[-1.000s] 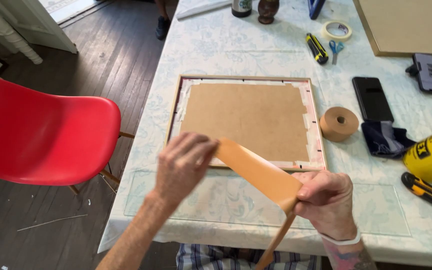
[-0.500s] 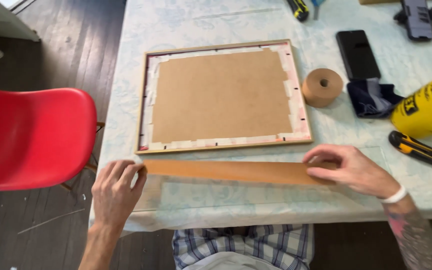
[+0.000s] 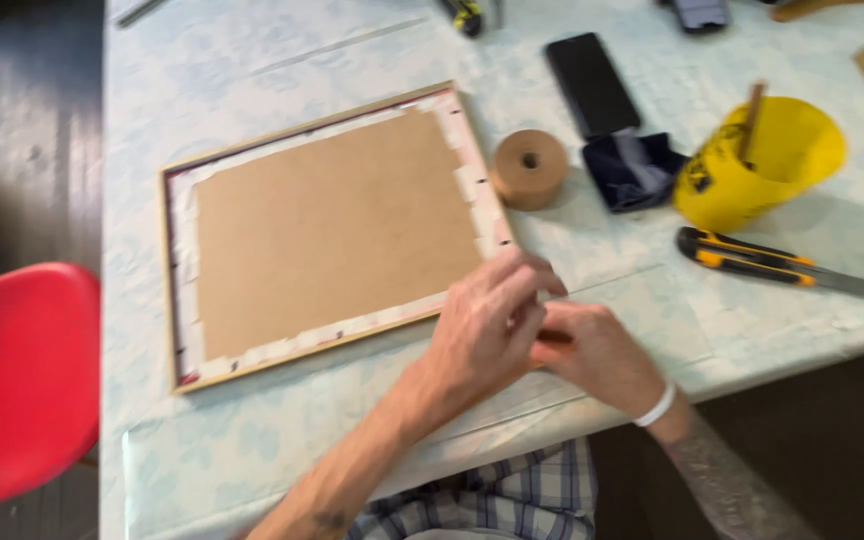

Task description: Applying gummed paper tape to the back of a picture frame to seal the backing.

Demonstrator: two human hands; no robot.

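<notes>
Left hand (image 3: 487, 320): at the near edge of the counter (image 3: 252, 60), just off the near right corner of the picture frame (image 3: 327, 235); fingers (image 3: 532, 280) curled, tips meeting the right hand. Blurred; cannot tell whether anything is gripped.

Right hand (image 3: 592, 350): touching the left hand, partly under it; white band at the wrist. A small brown sliver, perhaps tape, shows between the two hands; fingers bent, grip cannot be told.

Picture frame: face down, slightly turned, toward the left side of the counter; thin wooden rim, brown backing board in the middle, pale tape strips along all four sides.

Tape roll (image 3: 530, 168): brown, lying flat, just beside the right edge of the frame.

Dark cloth (image 3: 634, 170): crumpled, right of the tape roll, between it and the yellow cup.

Phone (image 3: 592, 85): black, face up, beyond the cloth.

Yellow cup (image 3: 757, 165): tipped on its side near the right edge, a wooden stick standing out of it.

Utility knife (image 3: 772, 262): yellow and black, lying flat, nearer than the cup.

Red chair (image 3: 17, 385): left of the counter, on the dark wooden floor.

Checked cloth at the near edge, below the arms.
</notes>
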